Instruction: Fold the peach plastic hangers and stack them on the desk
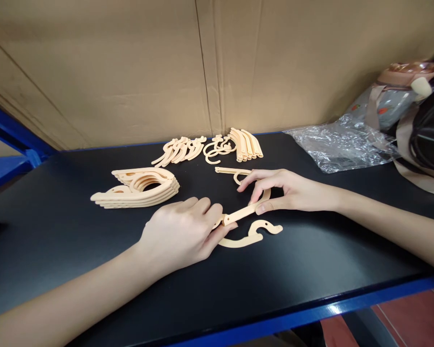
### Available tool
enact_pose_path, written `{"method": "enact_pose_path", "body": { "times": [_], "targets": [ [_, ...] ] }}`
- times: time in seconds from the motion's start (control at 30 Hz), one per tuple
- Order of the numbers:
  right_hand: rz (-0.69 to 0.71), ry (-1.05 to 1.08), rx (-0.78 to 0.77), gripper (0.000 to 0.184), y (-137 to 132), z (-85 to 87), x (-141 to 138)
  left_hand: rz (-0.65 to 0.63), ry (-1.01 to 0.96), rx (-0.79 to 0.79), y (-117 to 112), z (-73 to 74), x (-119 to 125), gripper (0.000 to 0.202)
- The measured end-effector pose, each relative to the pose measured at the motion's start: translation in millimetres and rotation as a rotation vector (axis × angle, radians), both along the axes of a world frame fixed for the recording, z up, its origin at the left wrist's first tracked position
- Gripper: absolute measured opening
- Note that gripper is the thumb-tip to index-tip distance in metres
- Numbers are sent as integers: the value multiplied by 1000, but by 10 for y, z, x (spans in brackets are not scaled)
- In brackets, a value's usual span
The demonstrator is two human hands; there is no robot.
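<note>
Over the middle of the table, my left hand [184, 229] is closed on one end of a cream plastic hanger arm [240, 213], near its hole. A bit of another cream piece shows beside that hand's fingertips, mostly hidden by the fingers. My right hand [291, 190] pinches the same arm farther along, between thumb and fingers. Behind the right fingers lies another straight cream piece [231, 170], partly covered. Just in front of both hands, a curved cream piece with a hooked end [265, 225] rests on the table, its left part running behind my left thumb.
Left of my hands sits a stack of folded cream hangers [154, 193]. Along the back lie loose curved pieces [179, 150], hooks [213, 152] and a row of arms [246, 144]. Clear plastic bag [340, 144], strapped bottle [386, 99] at right; cardboard [130, 72] behind the black table [311, 289].
</note>
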State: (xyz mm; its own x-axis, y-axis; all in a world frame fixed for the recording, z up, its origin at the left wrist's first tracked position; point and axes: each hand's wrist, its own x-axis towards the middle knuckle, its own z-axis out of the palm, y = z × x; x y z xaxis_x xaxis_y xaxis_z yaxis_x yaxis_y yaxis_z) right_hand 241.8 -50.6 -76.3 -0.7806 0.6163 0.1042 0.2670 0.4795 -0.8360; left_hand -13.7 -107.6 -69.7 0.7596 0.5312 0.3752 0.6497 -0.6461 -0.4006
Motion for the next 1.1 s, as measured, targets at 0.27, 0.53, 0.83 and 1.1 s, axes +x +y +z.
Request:
{"method": "enact_pose_path", "body": {
  "times": [0.27, 0.53, 0.83, 1.1],
  "targets": [
    [-4, -31, 12, 20, 3, 18, -2, -33, 0, 41, 4, -43, -12, 35],
    [-11, -28, 25, 18, 2, -9, 9, -130, -125, -111, 40, -68, -18, 23],
    [-30, 1, 156, 41, 52, -74, 18, -249, -120, -370, 46, -23, -5, 16],
    [-76, 8, 189, 61, 64, -83, 4, -267, -252, -563, 97, -120, -41, 32]
  ]
}}
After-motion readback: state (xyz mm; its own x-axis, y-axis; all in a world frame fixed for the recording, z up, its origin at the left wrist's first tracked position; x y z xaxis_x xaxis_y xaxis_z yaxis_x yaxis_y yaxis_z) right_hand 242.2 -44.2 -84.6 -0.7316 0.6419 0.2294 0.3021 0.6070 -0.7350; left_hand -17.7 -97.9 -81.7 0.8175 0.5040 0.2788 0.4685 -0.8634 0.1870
